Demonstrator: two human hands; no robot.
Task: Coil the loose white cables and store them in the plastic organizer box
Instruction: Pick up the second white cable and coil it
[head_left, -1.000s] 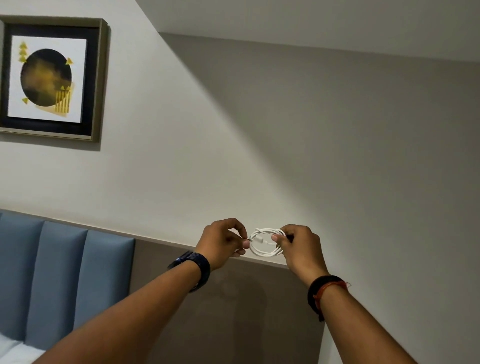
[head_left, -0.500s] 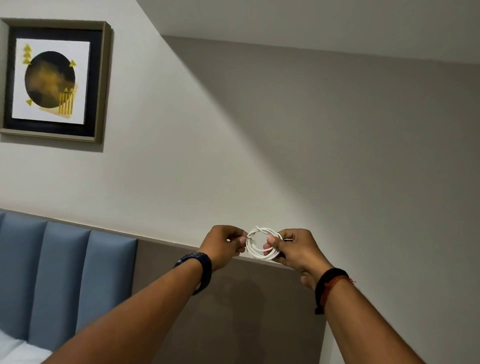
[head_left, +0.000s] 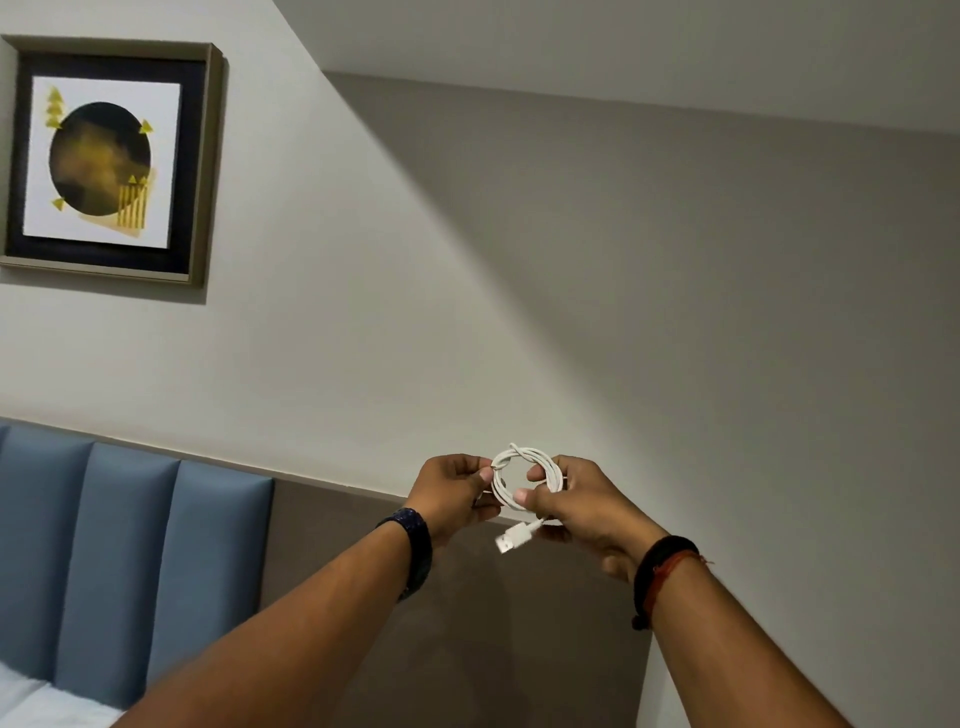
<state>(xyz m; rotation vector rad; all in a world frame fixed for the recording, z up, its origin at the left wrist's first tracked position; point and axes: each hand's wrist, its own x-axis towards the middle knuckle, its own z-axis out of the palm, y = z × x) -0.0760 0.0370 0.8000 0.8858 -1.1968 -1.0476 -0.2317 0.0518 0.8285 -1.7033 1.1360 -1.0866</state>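
A white cable (head_left: 524, 460) wound into a small round coil is held up in the air in front of the wall. My left hand (head_left: 452, 493) pinches the coil's left side. My right hand (head_left: 576, 501) grips its right and lower side, thumb across the loop. The cable's white USB plug (head_left: 511, 540) hangs loose just below the coil. The plastic organizer box is not in view.
A blue padded headboard (head_left: 124, 561) and a grey-brown panel (head_left: 467, 639) lie behind and below my arms. A framed picture (head_left: 104, 161) hangs on the wall at upper left. White bedding (head_left: 31, 706) shows at the bottom left corner.
The coil has been turned between my hands and the USB plug now hangs free below it. Both hands stay on the cable and have shifted slightly right in the view.
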